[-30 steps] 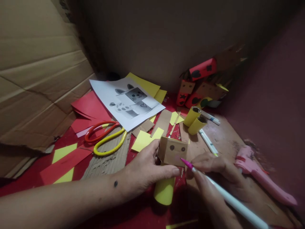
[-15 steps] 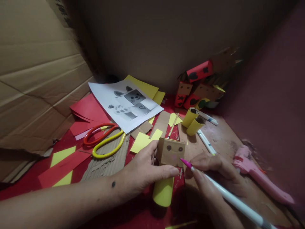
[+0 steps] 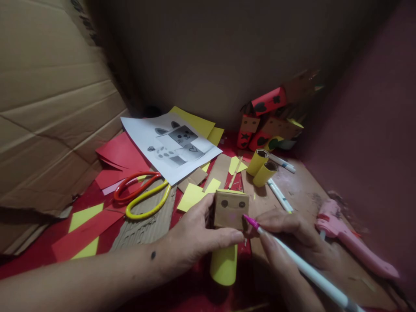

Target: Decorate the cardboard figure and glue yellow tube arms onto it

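Note:
Between the thumb and fingers of my left hand (image 3: pixel 198 234) is a small cardboard figure (image 3: pixel 229 221), its boxy brown head above a yellow paper tube body. Two dark round eyes and a faint pink mark show on its face. My right hand (image 3: pixel 292 247) grips a felt-tip pen (image 3: pixel 303 262) with a white barrel. The pink tip lies close to the right edge of the face; whether it touches the cardboard I cannot tell. Part of the figure's neck is hidden behind my left thumb.
Red-and-yellow-handled scissors (image 3: pixel 147 206) lie left, by a printed animal picture (image 3: pixel 175 145). Two yellow tubes (image 3: pixel 261 167) stand beyond the figure, near more pens (image 3: pixel 279 195). Decorated red figures (image 3: pixel 260 123) are piled behind. A pink glue gun (image 3: pixel 352 240) lies right. Cardboard (image 3: pixel 48 108) rises at left.
The figure's head has turned slightly to face me more squarely, and its pink mark looks a bit larger. The pen tip has shifted slightly left. Both hands keep their grips.

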Motion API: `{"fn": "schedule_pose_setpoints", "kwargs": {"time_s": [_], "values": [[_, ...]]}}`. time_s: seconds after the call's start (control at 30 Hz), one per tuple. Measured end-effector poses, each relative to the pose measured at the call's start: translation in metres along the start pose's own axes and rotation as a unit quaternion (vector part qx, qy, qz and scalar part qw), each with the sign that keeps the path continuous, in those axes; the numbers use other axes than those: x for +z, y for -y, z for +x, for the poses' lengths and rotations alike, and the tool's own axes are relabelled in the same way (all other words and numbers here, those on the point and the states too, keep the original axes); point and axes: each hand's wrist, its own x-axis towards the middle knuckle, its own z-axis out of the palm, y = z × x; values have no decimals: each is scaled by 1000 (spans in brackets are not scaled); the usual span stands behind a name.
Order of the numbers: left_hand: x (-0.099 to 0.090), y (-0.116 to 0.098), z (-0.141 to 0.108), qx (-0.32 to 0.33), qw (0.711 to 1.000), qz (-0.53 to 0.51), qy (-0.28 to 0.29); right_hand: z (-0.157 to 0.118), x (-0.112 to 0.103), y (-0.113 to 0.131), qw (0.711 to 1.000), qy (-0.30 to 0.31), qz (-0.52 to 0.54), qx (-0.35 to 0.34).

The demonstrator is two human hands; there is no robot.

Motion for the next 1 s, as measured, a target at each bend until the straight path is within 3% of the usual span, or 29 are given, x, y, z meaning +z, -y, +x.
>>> {"fn": "schedule_pose_setpoints", "kwargs": {"time_s": [0.23,0.5,1.0], "values": [[-3,2,0,10,1000,15,-16,-1,-1,2,998,-54,-31,-5],[-1,1,1,9,1000,6,-17,-2,2,-6,1000,-1,14,11],[-1,1,2,13,999,2,-30,-2,1,-7,1000,-2,-14,-7]]}}
